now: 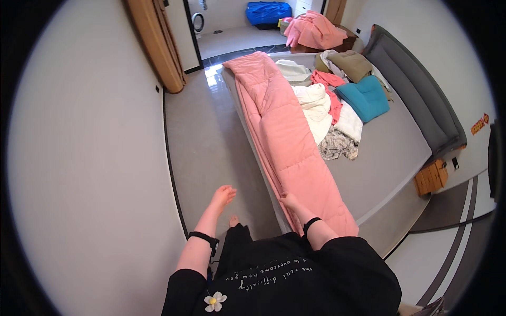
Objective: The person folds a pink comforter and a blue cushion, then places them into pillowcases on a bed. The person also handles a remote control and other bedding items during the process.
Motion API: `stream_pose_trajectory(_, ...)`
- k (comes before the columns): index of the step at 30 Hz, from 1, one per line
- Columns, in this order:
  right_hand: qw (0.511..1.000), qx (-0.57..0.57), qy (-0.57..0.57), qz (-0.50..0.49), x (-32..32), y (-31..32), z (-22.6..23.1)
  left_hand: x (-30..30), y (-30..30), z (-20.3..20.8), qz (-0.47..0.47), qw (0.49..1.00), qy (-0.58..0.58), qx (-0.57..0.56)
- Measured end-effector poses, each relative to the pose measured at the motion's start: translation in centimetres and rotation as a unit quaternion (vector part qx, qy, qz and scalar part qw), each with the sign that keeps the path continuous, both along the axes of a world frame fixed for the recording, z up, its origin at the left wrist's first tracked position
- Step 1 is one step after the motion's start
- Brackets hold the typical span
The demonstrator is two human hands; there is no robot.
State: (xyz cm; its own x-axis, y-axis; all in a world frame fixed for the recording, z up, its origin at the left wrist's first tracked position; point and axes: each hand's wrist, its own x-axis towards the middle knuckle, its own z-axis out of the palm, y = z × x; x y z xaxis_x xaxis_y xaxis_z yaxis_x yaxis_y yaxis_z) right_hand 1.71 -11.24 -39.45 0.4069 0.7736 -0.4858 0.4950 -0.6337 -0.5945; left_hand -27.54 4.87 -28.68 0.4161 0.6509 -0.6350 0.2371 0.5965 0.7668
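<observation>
A thick pink quilt (pixel 287 137), folded into a long strip, lies along the near-left side of the bed. My right hand (pixel 288 200) is at the quilt's left edge close to my body, its fingers closed on the fabric. To the left, my left hand (pixel 225 195) hangs over the floor beside the bed, holding nothing, with its fingers loosely bent. A dark band circles each of my forearms.
On the grey mattress (pixel 392 152) lie a teal pillow (pixel 366 98), white bedding (pixel 315 108), patterned cloth (pixel 338 144) and an olive pillow (pixel 352 64). A padded headboard (pixel 416 89) stands right. Another pink heap (pixel 316 30) sits beyond. A wall (pixel 95 158) runs along the left.
</observation>
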Motion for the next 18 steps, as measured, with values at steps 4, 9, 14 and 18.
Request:
stream_pose_trajectory(4,0.998,-0.030,0.022,-0.043,1.2,3.7,1.3,2.5,8.3,-0.3,-0.024,0.999,-0.008,-0.021)
stream_pose_trajectory(9,0.996,-0.017,-0.043,-0.075,0.0,8.9,4.1,6.0,17.2,-1.2,-0.043,0.999,-0.012,-0.030)
stream_pose_trajectory(14,0.993,0.016,-0.081,-0.080,0.1,13.9,2.7,12.6,22.4,-1.9,-0.060,0.994,-0.021,-0.088)
stream_pose_trajectory(18,0.983,0.008,-0.136,-0.120,1.7,19.8,1.4,18.2,26.8,-4.4,-0.076,0.989,-0.028,-0.125)
